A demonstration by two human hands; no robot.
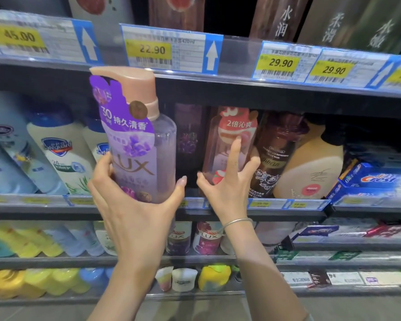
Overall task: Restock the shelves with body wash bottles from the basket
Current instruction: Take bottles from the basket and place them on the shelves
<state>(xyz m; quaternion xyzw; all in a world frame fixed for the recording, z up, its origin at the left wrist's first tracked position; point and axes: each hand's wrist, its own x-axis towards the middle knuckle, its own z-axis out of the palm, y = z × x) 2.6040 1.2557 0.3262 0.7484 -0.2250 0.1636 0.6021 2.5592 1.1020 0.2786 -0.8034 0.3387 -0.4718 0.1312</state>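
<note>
**Purple bottle poised at the shelf gap**

While the left hand (134, 205) grips the purple body wash bottle (137, 140) around its lower body, fingers and thumb curled round it, the bottle stands upright in the air just in front of the middle shelf (218, 212), not yet set down. The right hand (227, 181) is spread, fingers splayed, its forefinger touching the pink bottle (229, 144) already on the shelf (apparently nudging it aside). The step in hand looks like making room: a dark gap shows between the white bottles (63, 154) and the pink one. Next, the purple bottle needs sliding into that gap, its tall cap kept below the price rail (171, 52) above. The bottle is clear, smooth plastic, cylindrical, with a glossy paper label and a matte peach pump cap. The basket is not in view.
</note>
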